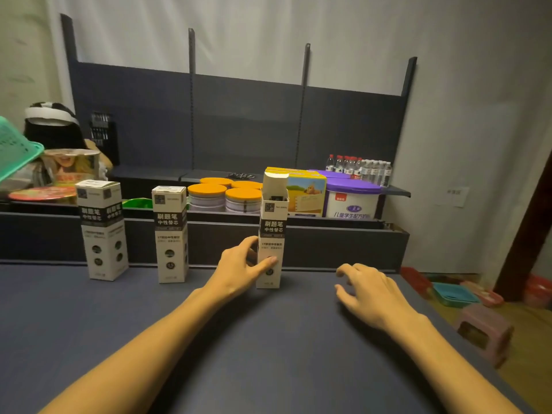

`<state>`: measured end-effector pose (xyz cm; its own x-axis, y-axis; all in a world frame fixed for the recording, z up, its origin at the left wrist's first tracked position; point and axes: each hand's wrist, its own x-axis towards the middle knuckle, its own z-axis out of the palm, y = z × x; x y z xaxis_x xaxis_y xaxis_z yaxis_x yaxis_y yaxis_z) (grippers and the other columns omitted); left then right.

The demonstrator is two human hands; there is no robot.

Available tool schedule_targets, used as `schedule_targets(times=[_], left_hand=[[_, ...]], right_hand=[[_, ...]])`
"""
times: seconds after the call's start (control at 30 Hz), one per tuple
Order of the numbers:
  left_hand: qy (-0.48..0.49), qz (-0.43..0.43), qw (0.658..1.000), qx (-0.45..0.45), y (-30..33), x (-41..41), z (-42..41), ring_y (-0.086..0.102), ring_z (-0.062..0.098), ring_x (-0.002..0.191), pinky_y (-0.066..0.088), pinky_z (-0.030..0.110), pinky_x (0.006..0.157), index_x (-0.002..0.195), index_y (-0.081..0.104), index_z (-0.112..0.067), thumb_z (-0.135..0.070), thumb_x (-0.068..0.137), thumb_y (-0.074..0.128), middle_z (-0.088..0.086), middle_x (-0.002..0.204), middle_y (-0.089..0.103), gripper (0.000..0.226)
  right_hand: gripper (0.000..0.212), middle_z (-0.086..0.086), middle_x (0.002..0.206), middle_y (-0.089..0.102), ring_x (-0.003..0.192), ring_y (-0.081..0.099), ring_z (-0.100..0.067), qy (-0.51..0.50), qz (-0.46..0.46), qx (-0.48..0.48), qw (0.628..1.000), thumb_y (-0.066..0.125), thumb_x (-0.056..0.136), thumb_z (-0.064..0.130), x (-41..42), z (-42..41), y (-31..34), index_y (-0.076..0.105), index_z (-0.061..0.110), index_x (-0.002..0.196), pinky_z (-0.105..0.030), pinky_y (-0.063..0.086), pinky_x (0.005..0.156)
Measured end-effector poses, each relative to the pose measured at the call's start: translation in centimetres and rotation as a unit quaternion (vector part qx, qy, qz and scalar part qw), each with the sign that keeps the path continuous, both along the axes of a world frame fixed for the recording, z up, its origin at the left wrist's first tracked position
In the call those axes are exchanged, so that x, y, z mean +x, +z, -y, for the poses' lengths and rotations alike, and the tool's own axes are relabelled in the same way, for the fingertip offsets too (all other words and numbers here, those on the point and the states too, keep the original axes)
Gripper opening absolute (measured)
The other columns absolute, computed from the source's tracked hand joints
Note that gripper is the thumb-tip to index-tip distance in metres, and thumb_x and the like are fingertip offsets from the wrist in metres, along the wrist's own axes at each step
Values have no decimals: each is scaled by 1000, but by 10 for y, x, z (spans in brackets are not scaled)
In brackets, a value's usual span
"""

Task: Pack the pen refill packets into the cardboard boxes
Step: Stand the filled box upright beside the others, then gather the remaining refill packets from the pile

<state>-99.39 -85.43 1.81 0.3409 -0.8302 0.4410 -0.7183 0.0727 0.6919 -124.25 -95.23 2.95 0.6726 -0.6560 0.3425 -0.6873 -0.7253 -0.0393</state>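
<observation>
A tall white and black box (270, 234) stands straight up near the middle of the frame on the dark worktop (268, 354), its top flap open. The left hand (239, 264) holds its lower part with curled fingers (264, 264). The right hand (367, 289) hovers lower right, fingers loosely spread, holding nothing.

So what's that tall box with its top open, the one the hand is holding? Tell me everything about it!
The open box is a tall, thin cardboard carton, white with a black band bearing white Chinese writing and dark round marks low down. It stands upright on the dark blue table, rightmost of three alike. Its top flap sticks straight up, and something dark shows inside the opening. The left hand grips its lower part, thumb across the front. The right hand hovers nearby, apart from it.
</observation>
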Motion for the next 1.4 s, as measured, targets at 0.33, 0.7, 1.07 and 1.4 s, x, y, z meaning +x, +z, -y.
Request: schedule_targets(times=[0.33,0.7,1.07,1.4], left_hand=[[71,51,996,24,-14,3,-30,59,9,85,52,26,79,129,44,-17,-47,83,65,2,107,60,59],[169,349,917,96,-17,26,-150,56,18,97,47,29,75,110,54,-24,-51,91,49,-3,109,59,33],[265,360,887,118,-20,86,-291,59,23,88,38,29,64,102,59,-20,-45,91,52,1,99,61,28],[357,327,863,141,-12,183,-454,57,22,98,42,32,71,107,57,-23,-46,93,46,-1,105,58,29]], right_hand=[[35,2,121,58,110,57,-18,36,15,1,999,45,98,41,13,-17,-1,51,24,128,-32,48,85],[30,-3,121,62,106,58,-24,136,34,-27,990,49,97,37,54,-84,6,54,19,120,-31,46,77],[34,-8,110,65,106,58,-30,238,39,-34,970,48,97,36,160,-199,5,53,17,124,-38,48,82],[35,-7,113,65,104,59,-28,294,59,-32,953,47,96,39,295,-341,-1,52,18,123,-39,50,83]])
